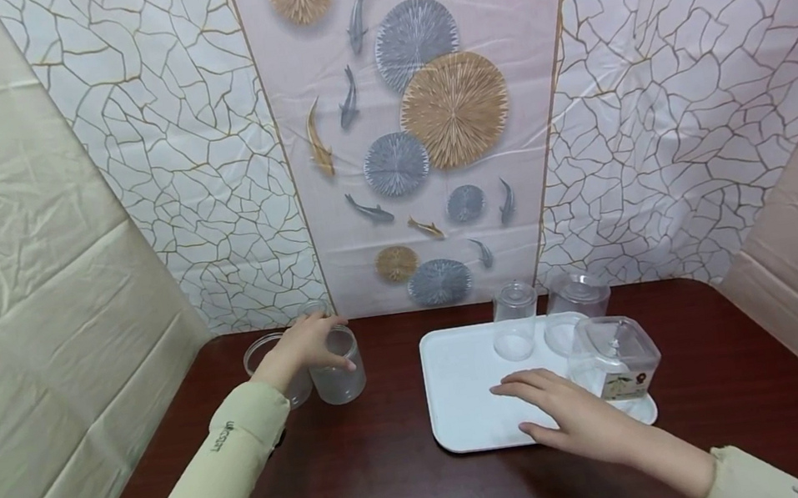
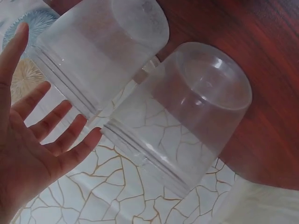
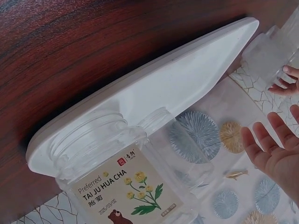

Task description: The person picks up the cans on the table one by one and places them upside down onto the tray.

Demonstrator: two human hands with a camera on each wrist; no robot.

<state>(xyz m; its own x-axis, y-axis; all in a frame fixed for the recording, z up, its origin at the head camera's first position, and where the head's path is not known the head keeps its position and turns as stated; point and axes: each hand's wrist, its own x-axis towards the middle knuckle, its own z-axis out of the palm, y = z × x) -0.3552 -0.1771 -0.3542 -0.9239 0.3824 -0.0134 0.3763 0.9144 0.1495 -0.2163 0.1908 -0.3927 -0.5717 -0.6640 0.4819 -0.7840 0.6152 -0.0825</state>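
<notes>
My left hand (image 1: 306,347) is over a group of clear plastic jars at the table's left, its fingers apart. One upright jar (image 1: 340,379) stands by the thumb; a wider jar (image 1: 300,390) is partly hidden behind the hand. In the left wrist view the fingertips come right at the threaded rims of the two jars (image 2: 182,116). My right hand (image 1: 568,416) hovers over the front of a white tray (image 1: 459,392), fingers loosely spread, holding nothing. Beside it, a square jar (image 1: 628,353) with a chrysanthemum tea label rests mouth-down on the tray.
Two more clear jars stand mouth-down toward the tray's back, a narrow one (image 1: 517,322) and a wider one (image 1: 587,300). Another clear rim (image 1: 314,305) shows behind my left hand. A patterned cloth (image 1: 463,190) hangs behind the dark wooden table (image 1: 400,484).
</notes>
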